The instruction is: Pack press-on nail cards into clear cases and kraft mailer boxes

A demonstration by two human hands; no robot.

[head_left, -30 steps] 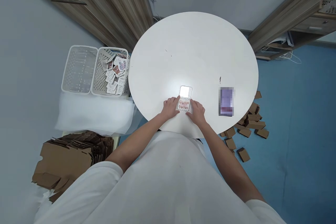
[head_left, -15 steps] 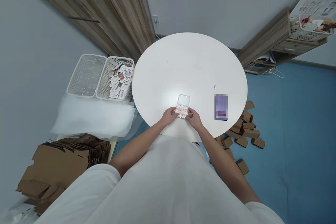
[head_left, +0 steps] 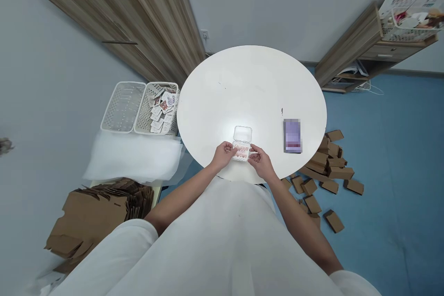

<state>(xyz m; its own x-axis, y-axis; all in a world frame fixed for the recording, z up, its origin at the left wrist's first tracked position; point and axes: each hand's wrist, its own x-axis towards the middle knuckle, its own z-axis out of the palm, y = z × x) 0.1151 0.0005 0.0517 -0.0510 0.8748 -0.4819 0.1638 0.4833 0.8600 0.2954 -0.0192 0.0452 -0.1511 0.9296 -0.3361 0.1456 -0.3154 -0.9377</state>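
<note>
A small clear plastic case (head_left: 242,134) lies near the table's front edge, its lid tipped back away from me. Inside its lower half sits a card with rows of small pink pieces (head_left: 242,150) that look like press-on nails. My left hand (head_left: 223,155) grips the case's left side, the thumb reaching over onto the card. At the right side, my right hand (head_left: 261,162) holds the edge between thumb and curled fingers. Some fingertips are hidden beside the case.
The white oval table (head_left: 249,83) bears a pixelated purple item (head_left: 292,136) on the right. To the left stand a basket of printed cards (head_left: 140,118) and a basket of clear cases (head_left: 110,110). Foam sheets (head_left: 133,157) and flattened cardboard (head_left: 90,217) lie below; small boxes (head_left: 333,221) litter the floor.
The camera view has shifted slightly. My right-hand fingers have shifted a little along the case's edge. The lid stays open and both hands remain at the case.
</note>
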